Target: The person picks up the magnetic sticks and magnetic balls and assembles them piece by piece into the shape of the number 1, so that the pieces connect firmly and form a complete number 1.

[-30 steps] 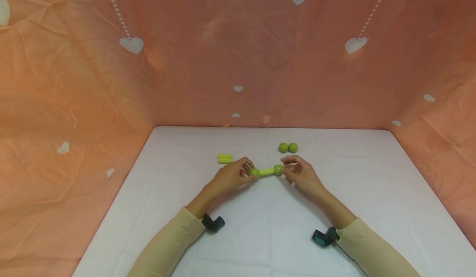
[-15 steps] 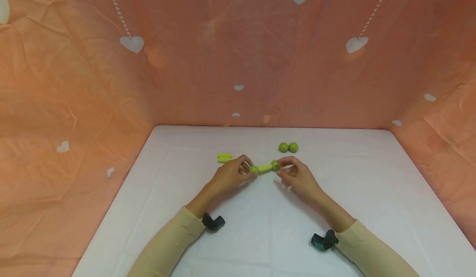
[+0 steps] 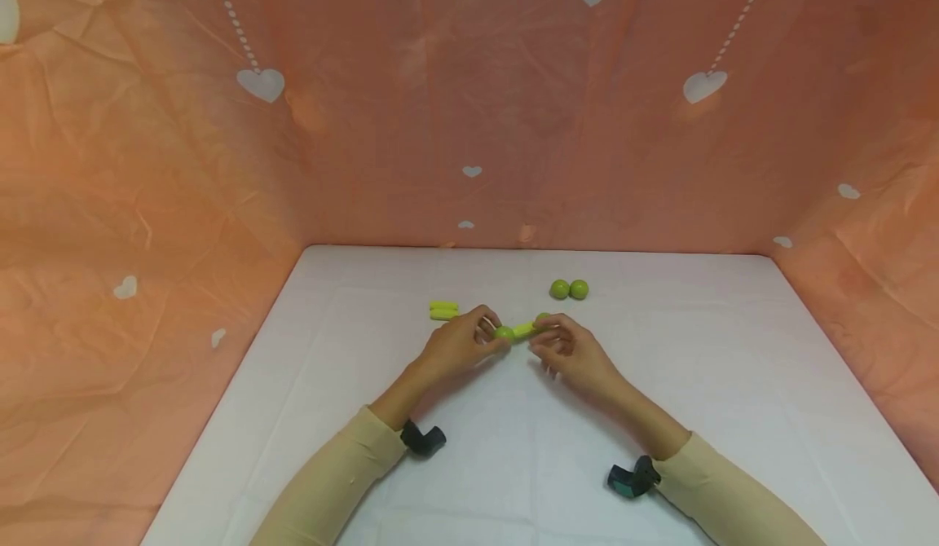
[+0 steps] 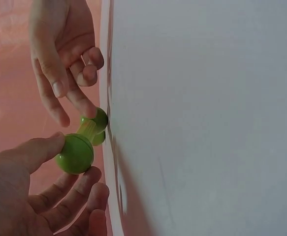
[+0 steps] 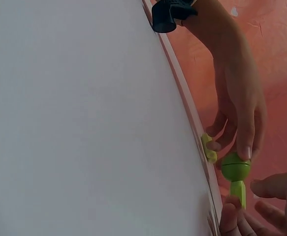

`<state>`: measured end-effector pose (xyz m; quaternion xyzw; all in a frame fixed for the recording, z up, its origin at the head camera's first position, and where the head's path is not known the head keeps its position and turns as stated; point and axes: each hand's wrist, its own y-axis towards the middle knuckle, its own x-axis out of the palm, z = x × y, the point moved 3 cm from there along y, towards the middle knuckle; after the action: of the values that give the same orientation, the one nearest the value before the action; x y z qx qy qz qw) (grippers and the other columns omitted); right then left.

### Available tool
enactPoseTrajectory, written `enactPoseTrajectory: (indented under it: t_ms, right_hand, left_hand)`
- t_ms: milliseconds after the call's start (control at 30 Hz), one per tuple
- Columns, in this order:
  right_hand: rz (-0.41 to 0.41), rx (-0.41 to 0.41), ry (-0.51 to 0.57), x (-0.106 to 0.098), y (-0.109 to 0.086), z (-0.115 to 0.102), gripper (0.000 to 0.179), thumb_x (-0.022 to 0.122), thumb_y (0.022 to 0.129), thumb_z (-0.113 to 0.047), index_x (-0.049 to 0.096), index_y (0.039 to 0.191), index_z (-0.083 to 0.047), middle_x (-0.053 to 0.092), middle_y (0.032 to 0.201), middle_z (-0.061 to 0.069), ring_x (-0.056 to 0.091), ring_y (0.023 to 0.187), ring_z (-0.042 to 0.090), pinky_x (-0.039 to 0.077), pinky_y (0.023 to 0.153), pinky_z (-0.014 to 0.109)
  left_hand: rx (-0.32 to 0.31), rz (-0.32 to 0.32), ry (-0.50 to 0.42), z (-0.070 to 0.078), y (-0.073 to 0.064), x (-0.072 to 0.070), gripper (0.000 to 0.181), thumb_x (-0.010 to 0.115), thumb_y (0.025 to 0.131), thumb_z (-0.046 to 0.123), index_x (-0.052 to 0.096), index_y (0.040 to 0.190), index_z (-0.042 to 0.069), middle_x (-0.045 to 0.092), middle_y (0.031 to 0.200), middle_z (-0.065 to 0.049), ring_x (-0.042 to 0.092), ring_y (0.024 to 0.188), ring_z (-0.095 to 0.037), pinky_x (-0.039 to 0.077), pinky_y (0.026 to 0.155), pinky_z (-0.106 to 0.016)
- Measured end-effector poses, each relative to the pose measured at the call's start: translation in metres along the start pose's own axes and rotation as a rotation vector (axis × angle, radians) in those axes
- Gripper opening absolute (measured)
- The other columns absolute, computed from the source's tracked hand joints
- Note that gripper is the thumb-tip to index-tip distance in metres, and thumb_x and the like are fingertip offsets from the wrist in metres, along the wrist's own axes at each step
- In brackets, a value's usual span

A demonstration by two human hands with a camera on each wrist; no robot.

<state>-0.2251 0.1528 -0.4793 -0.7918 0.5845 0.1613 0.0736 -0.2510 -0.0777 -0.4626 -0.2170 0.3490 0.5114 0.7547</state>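
Observation:
A toy piece of two green balls joined by a yellow-green stick [image 3: 523, 331] is raised over the white table. My left hand [image 3: 458, 342] pinches its near green ball [image 4: 75, 154] between thumb and fingers. Beside the other green ball [image 4: 101, 119] is my right hand [image 3: 579, 358], a fingertip touching it in the left wrist view. The right thumb [image 5: 271, 187] stands apart from the stick, and the fingers are loosely bent. In the head view that far ball is mostly hidden behind the right fingers.
Two loose green balls [image 3: 569, 289] sit side by side toward the back of the table [image 3: 660, 326]. Two short yellow-green sticks [image 3: 443, 310] lie together just beyond the left hand. Pink cloth with white hearts [image 3: 469, 106] walls the back and sides.
My right hand has moved left, its fingers passing in front of the far ball. That ball's end has tipped away toward the back. The left hand keeps its grip, nearly still.

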Motion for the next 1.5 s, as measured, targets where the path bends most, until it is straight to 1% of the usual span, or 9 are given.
enactPoseTrajectory:
  t_ms: [167,300,600,767,867,1033,1267,1400,1500]
  right_hand:
    - [-0.039,-0.013,0.009,0.004,0.002,0.0,0.039,0.071,0.102,-0.002,0.057,0.138,0.001,0.074,0.119,0.025,0.07,0.076,0.023,0.058,0.062,0.03]
    - [-0.065,-0.021,0.036,0.008,0.003,0.0,0.039,0.07,0.103,-0.002,0.056,0.139,0.001,0.074,0.12,0.026,0.07,0.077,0.025,0.058,0.063,0.031]
    - [-0.1,0.011,0.112,0.013,0.004,0.003,0.047,0.068,0.104,-0.001,0.051,0.147,0.002,0.072,0.122,0.03,0.072,0.077,0.02,0.06,0.067,0.029]
    - [-0.119,0.012,0.166,0.015,0.004,0.003,0.052,0.066,0.104,0.001,0.047,0.152,0.003,0.071,0.12,0.032,0.073,0.076,0.019,0.061,0.068,0.03]
    - [-0.13,0.014,0.188,0.017,0.004,0.002,0.052,0.066,0.105,0.0,0.046,0.152,0.004,0.072,0.117,0.032,0.073,0.076,0.019,0.062,0.068,0.031]
    - [-0.126,0.027,0.193,0.018,0.004,0.004,0.049,0.066,0.105,-0.002,0.049,0.15,0.005,0.073,0.114,0.031,0.072,0.075,0.018,0.062,0.068,0.031]
    - [-0.098,0.063,0.222,0.017,0.003,0.006,0.047,0.067,0.103,-0.001,0.051,0.147,0.006,0.072,0.113,0.031,0.071,0.074,0.017,0.061,0.067,0.03]
    - [-0.09,0.085,0.215,0.016,0.004,0.007,0.044,0.067,0.104,-0.002,0.054,0.145,0.004,0.073,0.106,0.028,0.07,0.074,0.018,0.061,0.067,0.029]
    - [-0.083,0.098,0.218,0.017,0.004,0.007,0.042,0.068,0.105,-0.005,0.055,0.144,0.002,0.073,0.104,0.025,0.07,0.075,0.018,0.061,0.067,0.029]
  left_hand:
    - [0.004,-0.004,-0.005,0.001,-0.001,0.0,0.032,0.08,0.099,0.039,0.066,0.118,0.018,0.077,0.108,0.002,0.069,0.096,-0.014,0.055,0.082,-0.037]
    - [0.012,-0.01,0.001,0.002,-0.001,0.0,0.032,0.079,0.1,0.04,0.066,0.119,0.018,0.077,0.109,0.002,0.069,0.096,-0.013,0.055,0.08,-0.036]
    - [0.022,-0.023,-0.002,0.006,-0.002,0.003,0.032,0.076,0.101,0.04,0.066,0.122,0.018,0.077,0.114,0.001,0.07,0.098,-0.015,0.056,0.081,-0.037]
    - [0.028,-0.023,-0.009,0.008,-0.003,0.004,0.033,0.076,0.101,0.043,0.067,0.122,0.019,0.077,0.114,0.002,0.068,0.094,-0.012,0.055,0.08,-0.035]
    - [0.04,-0.022,-0.009,0.009,-0.003,0.004,0.032,0.076,0.101,0.043,0.068,0.122,0.02,0.077,0.115,0.003,0.069,0.095,-0.013,0.055,0.081,-0.036]
    - [0.06,-0.021,-0.008,0.01,-0.004,0.005,0.027,0.076,0.102,0.038,0.068,0.121,0.021,0.077,0.119,0.004,0.07,0.099,-0.014,0.056,0.083,-0.036]
    - [0.102,-0.021,-0.016,0.012,-0.003,0.003,0.016,0.075,0.104,0.026,0.072,0.118,0.021,0.078,0.119,0.005,0.071,0.096,-0.013,0.057,0.082,-0.034]
    - [0.103,-0.028,-0.01,0.012,-0.002,-0.003,0.017,0.074,0.104,0.023,0.072,0.12,0.018,0.077,0.119,0.002,0.072,0.098,-0.015,0.058,0.085,-0.035]
    - [0.103,-0.012,0.014,0.008,-0.002,-0.01,0.019,0.074,0.104,0.02,0.072,0.122,0.014,0.077,0.117,0.0,0.073,0.099,-0.017,0.059,0.087,-0.038]
